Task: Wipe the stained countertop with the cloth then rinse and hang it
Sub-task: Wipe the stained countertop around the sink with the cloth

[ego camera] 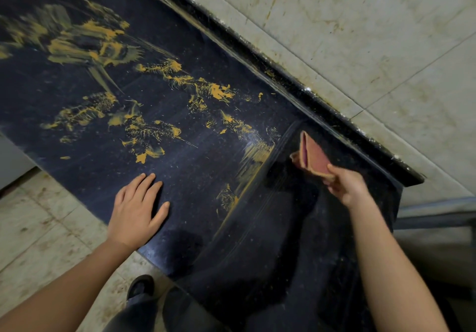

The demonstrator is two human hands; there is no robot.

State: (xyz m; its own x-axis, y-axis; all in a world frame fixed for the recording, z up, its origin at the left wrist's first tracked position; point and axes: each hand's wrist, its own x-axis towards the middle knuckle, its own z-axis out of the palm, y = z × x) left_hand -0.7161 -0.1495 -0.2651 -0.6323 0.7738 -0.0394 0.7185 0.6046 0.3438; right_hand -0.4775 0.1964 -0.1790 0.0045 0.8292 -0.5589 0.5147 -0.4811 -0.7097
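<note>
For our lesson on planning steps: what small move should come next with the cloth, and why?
Probably press the cloth, pinched in the right hand, onto the nearest yellow smear just left of it and wipe. The countertop by the cloth looks streaked clean; yellow stains cover the rest. The left hand rests flat, clear of that smear.
</note>
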